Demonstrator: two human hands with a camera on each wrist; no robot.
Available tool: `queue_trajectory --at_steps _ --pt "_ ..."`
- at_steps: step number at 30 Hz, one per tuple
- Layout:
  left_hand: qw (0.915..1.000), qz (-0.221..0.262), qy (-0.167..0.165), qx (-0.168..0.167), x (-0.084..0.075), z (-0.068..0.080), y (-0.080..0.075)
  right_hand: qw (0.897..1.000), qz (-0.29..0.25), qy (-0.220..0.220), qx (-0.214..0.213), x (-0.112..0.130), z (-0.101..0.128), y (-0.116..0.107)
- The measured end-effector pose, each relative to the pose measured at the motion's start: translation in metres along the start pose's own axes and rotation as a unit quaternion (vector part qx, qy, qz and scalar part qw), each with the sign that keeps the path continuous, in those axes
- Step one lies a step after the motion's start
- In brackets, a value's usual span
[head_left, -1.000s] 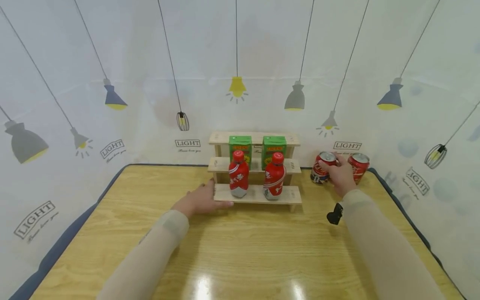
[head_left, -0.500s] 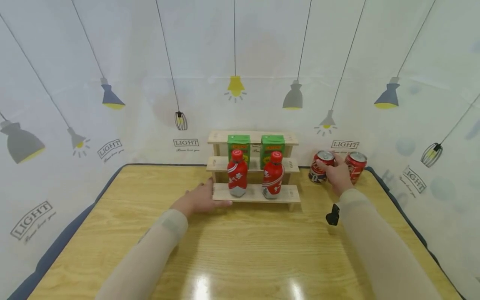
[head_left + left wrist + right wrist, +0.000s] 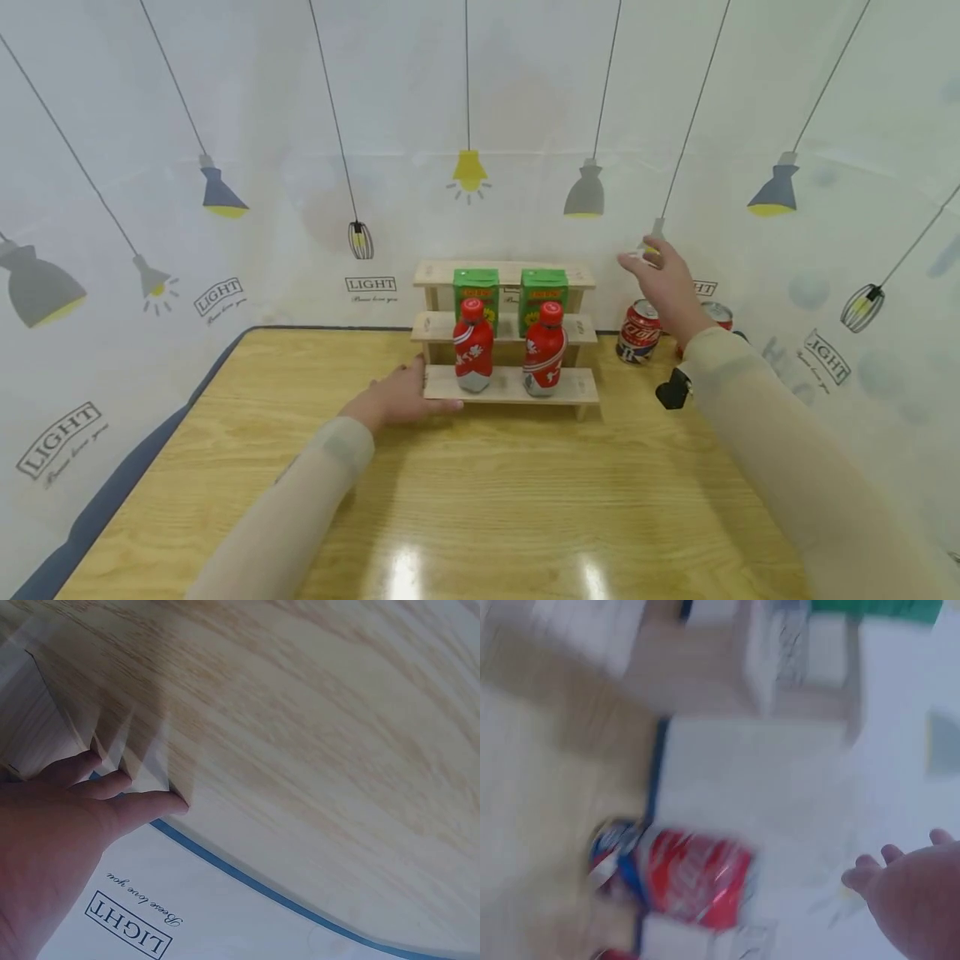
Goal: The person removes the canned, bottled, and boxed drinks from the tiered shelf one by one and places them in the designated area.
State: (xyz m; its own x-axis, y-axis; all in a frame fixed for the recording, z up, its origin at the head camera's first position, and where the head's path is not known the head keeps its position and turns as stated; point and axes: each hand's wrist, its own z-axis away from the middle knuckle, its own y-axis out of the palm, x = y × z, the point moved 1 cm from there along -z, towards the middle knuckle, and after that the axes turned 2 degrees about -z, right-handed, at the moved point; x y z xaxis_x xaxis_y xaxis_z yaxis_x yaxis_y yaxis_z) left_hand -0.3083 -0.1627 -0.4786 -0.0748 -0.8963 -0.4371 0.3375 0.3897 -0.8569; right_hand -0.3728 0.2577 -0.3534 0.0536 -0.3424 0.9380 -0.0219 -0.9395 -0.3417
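While the left hand [image 3: 393,398], fingers [image 3: 154,805] straight, is probably steadying the shelf [image 3: 507,383], the empty right hand [image 3: 667,282] is hovering half-spread above a can [image 3: 639,332].

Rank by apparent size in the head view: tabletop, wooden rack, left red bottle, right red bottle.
1. Tabletop
2. Wooden rack
3. Left red bottle and right red bottle: too alike to rank
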Motion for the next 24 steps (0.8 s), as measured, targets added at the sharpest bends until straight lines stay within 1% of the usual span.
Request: queue_trajectory --at_steps 2,4,6,8,10,12,17,20,24 --pt "1.0000 -0.002 -0.002 0.002 0.001 -0.001 0.000 1.000 -0.009 -0.017 0.010 0.016 0.004 0.011" --pt "1.0000 -0.003 -0.004 0.004 0.001 -0.001 0.000 0.999 -0.020 -0.026 0.032 0.027 0.008 0.022" --pt "1.0000 -0.004 -0.004 0.006 0.001 -0.001 0.000 0.997 -0.039 -0.034 0.054 0.033 0.013 0.031" --pt "1.0000 -0.004 -0.003 0.006 0.001 -0.002 0.000 0.994 -0.072 -0.037 0.075 0.036 0.017 0.040" --pt "1.0000 -0.004 -0.002 0.007 0.001 -0.002 0.000 0.990 -0.101 -0.033 0.092 0.036 0.020 0.049" --pt "1.0000 -0.004 -0.002 0.006 0.002 -0.002 0.000 0.989 -0.106 -0.027 0.103 0.035 0.022 0.057" --pt "1.0000 -0.006 -0.003 0.004 0.002 -0.002 0.001 0.987 -0.097 0.005 0.126 0.026 0.022 0.075" --pt "1.0000 -0.006 -0.002 0.004 0.002 -0.002 0.001 0.984 -0.113 0.029 0.136 0.021 0.020 0.083" --pt "1.0000 -0.002 0.000 0.002 0.001 -0.002 0.000 0.981 -0.127 0.042 0.139 0.017 0.020 0.089"
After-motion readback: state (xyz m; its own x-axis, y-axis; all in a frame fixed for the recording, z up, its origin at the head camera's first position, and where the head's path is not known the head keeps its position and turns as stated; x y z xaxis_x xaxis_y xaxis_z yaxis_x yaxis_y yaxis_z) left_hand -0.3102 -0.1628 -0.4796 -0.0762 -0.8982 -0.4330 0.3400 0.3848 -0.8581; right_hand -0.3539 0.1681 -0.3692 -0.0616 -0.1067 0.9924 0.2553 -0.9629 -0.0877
